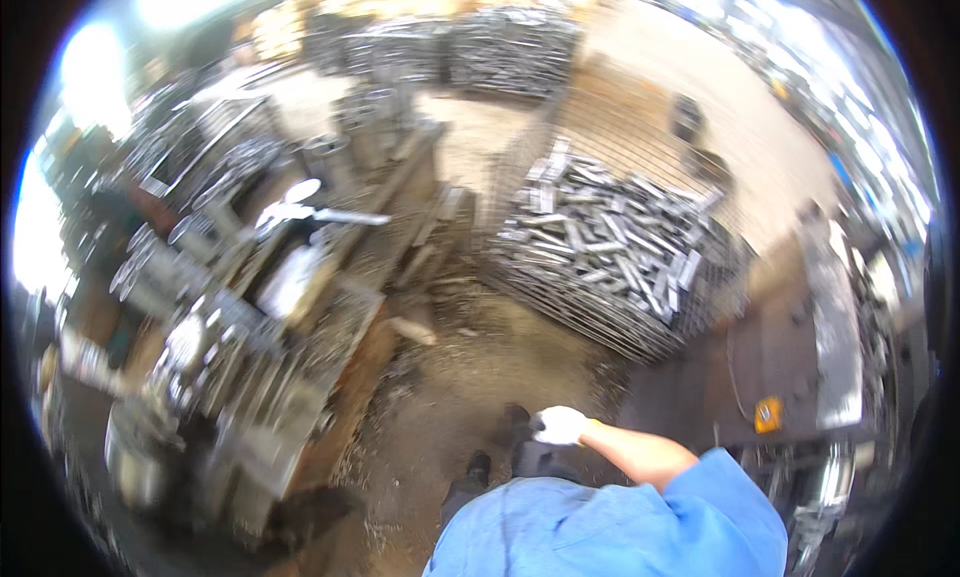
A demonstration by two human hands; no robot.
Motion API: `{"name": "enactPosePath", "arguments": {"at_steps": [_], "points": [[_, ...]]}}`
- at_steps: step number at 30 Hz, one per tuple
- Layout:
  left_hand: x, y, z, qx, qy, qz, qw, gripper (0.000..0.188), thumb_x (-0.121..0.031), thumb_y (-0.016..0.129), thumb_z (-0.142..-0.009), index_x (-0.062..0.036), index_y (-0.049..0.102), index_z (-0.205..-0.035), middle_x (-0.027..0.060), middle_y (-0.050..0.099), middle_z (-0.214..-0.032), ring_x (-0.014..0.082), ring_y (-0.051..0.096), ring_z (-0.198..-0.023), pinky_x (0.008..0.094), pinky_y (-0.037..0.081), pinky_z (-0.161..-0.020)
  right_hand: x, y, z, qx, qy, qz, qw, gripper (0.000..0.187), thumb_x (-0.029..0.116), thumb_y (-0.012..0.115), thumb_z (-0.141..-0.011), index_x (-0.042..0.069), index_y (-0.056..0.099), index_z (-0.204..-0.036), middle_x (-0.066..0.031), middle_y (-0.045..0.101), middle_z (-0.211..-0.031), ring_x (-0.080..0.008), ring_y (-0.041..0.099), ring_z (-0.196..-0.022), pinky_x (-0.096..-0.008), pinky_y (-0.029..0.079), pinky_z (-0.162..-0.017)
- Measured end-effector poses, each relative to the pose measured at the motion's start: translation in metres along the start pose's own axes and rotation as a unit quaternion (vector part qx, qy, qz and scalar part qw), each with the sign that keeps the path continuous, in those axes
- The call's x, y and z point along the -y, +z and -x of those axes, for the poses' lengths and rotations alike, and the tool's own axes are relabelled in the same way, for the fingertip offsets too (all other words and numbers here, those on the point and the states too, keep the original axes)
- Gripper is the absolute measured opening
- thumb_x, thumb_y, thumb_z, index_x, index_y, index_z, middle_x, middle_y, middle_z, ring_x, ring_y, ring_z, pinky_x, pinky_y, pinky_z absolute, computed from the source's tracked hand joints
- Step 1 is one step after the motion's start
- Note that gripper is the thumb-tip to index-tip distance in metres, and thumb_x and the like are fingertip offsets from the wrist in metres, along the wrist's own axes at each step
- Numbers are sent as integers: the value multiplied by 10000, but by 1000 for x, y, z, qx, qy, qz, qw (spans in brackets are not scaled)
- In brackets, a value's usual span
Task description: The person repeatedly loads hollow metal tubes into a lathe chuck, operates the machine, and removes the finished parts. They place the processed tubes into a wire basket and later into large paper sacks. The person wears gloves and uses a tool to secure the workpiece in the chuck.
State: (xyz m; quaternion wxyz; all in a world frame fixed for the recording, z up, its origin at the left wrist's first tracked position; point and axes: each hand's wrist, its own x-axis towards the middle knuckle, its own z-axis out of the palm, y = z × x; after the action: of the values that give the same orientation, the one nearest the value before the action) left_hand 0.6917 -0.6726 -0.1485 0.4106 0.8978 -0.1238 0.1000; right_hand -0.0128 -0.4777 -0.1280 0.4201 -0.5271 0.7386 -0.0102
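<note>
My right hand (558,426), in a white glove with a yellow cuff, hangs in front of my body at thigh height. It looks rounded, but motion blur smears its fingers, and whether it holds anything does not show. It touches no bench or basket; dark trousers and shoes (480,465) are beside and below it. Ahead stands a wire mesh basket (590,322) heaped with short, silvery metal pieces (610,232). My left hand is outside the picture.
On the left, a machine bench (335,352) carries metal parts and a handle (350,217). A dark metal table (690,387) with an orange-yellow device (768,414) stands at right. Stacked metal parts (510,52) are farther back. Debris litters the floor (450,377).
</note>
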Motion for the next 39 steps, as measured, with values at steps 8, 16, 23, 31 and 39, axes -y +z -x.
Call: {"name": "enactPosePath", "arguments": {"at_steps": [8, 16, 23, 31, 39], "points": [[-2, 27, 260, 512, -107, 21, 852, 366, -396, 650, -1001, -47, 658, -1111, 142, 678, -961, 266, 670, -777, 399, 544, -662, -97, -54, -25, -95, 77, -118, 986, 521, 388, 679, -904, 91, 718, -1329, -173, 724, -1329, -366, 669, -1249, -460, 527, -1074], [-166, 90, 619, 860, 76, -98, 495, 264, -319, 687, -1002, -62, 684, -1060, 102, 693, -903, 205, 686, -752, 363, 575, -645, -361, -102, -50, -241, 280, -217, 904, 383, 429, 647, -927, 124, 810, -1093, -174, 783, -1099, -374, 740, -1045, -472, 574, -931], [-257, 55, 923, 898, 192, -225, 325, 364, -275, 665, -1060, 21, 670, -1272, 129, 719, -1116, 211, 701, -999, 356, 600, -889, -619, -149, -90, -189, 550, -222, 783, 667, 367, 736, -849, -3, 564, -1376, -246, 698, -1261, -391, 708, -1161, -470, 583, -988], [-226, 42, 1093, 896, 248, -313, 195, 375, -165, 630, -1073, 41, 605, -1385, 141, 693, -1225, 212, 676, -1118, 363, 572, -1002, -790, -124, -158, -49, 627, -198, 752, 729, 363, 838, -806, 37, 544, -1387, -209, 655, -1328, -378, 673, -1233, -450, 579, -1007], [-211, -2, 1257, 935, 73, -293, 185, 894, -352, 728, -1011, -46, 218, -1679, 216, 477, -1571, 258, 550, -1371, 397, 497, -1110, -674, -177, -130, -177, 255, -723, 618, 497, 287, 824, -917, 10, 702, -1311, -147, 721, -1334, -248, 732, -1054, -409, 595, -936]]}}
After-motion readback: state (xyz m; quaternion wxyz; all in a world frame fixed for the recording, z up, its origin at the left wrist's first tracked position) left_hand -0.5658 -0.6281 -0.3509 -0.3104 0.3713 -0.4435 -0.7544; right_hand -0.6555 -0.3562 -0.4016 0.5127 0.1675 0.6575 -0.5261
